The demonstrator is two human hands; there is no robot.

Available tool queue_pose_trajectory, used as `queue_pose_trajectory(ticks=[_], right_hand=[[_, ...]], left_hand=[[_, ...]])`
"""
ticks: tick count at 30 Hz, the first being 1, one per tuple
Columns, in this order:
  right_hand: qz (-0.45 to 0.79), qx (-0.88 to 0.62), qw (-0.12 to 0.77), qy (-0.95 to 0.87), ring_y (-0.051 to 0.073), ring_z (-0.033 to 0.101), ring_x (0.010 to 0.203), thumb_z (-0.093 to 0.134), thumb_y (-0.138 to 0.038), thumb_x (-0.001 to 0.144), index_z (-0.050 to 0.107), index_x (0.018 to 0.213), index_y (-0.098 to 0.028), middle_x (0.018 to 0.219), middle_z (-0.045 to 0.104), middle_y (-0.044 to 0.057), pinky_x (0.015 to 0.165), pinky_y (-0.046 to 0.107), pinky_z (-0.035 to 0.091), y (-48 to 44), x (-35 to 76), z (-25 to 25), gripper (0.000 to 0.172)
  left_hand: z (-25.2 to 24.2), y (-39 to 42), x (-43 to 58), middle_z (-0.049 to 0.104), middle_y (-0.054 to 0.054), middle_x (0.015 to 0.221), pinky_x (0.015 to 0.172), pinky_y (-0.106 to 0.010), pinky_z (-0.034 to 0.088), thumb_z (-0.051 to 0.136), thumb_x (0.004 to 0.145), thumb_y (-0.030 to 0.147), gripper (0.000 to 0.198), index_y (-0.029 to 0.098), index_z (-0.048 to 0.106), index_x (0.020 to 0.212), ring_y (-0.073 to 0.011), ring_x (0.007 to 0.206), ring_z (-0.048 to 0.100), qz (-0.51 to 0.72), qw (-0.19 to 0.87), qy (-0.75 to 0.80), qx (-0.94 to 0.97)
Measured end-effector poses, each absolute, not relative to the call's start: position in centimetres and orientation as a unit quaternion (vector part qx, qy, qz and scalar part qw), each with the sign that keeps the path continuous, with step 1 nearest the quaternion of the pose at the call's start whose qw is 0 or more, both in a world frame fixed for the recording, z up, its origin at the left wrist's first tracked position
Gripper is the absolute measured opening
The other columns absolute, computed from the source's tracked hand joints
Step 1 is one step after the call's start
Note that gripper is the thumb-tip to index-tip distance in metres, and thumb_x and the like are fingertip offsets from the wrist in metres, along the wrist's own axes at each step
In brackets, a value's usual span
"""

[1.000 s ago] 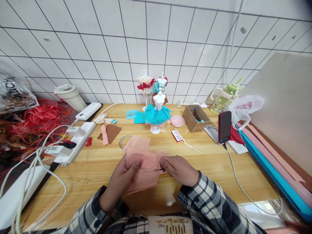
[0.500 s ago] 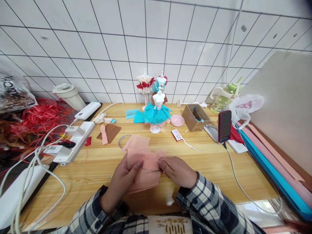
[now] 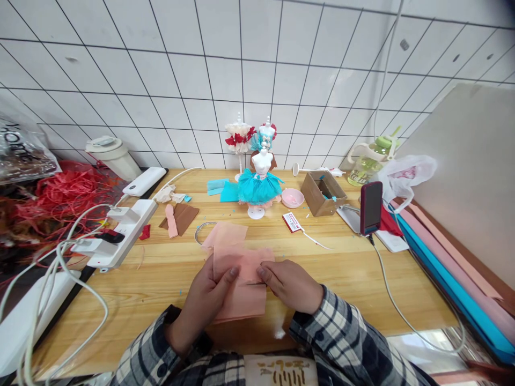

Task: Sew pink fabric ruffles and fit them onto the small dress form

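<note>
In front of me my left hand (image 3: pixel 211 292) is closed on a peach sheet of crepe paper (image 3: pixel 247 268), thumb on top and fingers behind it. My right hand (image 3: pixel 292 284) pinches the sheet's right edge between thumb and forefinger. A thin dark metal tip (image 3: pixel 257 284) pokes out leftward under the right thumb, lying across the paper; the rest of that tool is hidden in the hand. Another peach piece (image 3: pixel 228 234) lies just beyond, partly over a wire ring (image 3: pixel 202 232). A small white dress form (image 3: pixel 262 166) in a turquoise ruffled skirt stands farther back.
Beside the dress form sit a pink bowl (image 3: pixel 293 198) and a cardboard box (image 3: pixel 323 194). A phone (image 3: pixel 370 208) stands upright on the right, its cable trailing nearby. At left are a power strip (image 3: pixel 129 236) and red shredded strands (image 3: pixel 76 187). Paper rolls (image 3: pixel 450 279) line the right edge.
Both hands have shifted slightly with the paper. The right thumb has moved a little to the left, and the lower paper edge hangs straighter.
</note>
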State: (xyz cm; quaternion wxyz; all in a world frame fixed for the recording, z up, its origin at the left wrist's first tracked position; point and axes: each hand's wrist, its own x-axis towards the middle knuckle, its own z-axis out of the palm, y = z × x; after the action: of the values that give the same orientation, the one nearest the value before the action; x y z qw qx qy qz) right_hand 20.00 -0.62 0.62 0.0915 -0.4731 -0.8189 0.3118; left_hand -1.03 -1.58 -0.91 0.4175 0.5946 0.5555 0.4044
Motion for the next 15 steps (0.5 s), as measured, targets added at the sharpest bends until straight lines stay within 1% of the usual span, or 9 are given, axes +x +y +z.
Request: queue_pose_trajectory(ticks=[7,12,15], right_hand=[[0.310,-0.486,0.098,-0.811,0.014,0.051,0.067,0.025,-0.042,0.103,0.054,0.078,-0.019,0.074,0.063,0.003,0.059,0.028,0.024,-0.62,19.71,0.20,0.045],[0.323,-0.493,0.092,-0.802,0.014,0.052,0.066,0.022,-0.044,0.103,0.055,0.079,-0.019,0.076,0.065,0.004,0.058,0.028,0.024,-0.85,19.36,0.27,0.048],[0.321,-0.507,0.081,-0.796,0.014,0.053,0.066,0.022,-0.046,0.103,0.057,0.080,-0.018,0.078,0.066,0.005,0.058,0.028,0.024,-0.94,19.05,0.20,0.050]], left_hand=[[-0.84,-1.61,-0.78,0.071,-0.009,0.110,0.097,-0.039,0.047,0.060,0.082,0.050,0.043,0.018,0.062,0.110,-0.0271,0.104,0.064,0.405,0.431,0.558,0.582],[-1.08,-1.56,-0.79,0.067,-0.010,0.121,0.103,-0.041,0.044,0.060,0.083,0.049,0.047,0.017,0.058,0.118,-0.0277,0.113,0.060,0.411,0.448,0.551,0.571],[-1.23,-1.58,-0.83,0.069,-0.009,0.117,0.097,-0.040,0.048,0.061,0.081,0.049,0.048,0.017,0.059,0.117,-0.0280,0.108,0.063,0.391,0.454,0.563,0.569]])
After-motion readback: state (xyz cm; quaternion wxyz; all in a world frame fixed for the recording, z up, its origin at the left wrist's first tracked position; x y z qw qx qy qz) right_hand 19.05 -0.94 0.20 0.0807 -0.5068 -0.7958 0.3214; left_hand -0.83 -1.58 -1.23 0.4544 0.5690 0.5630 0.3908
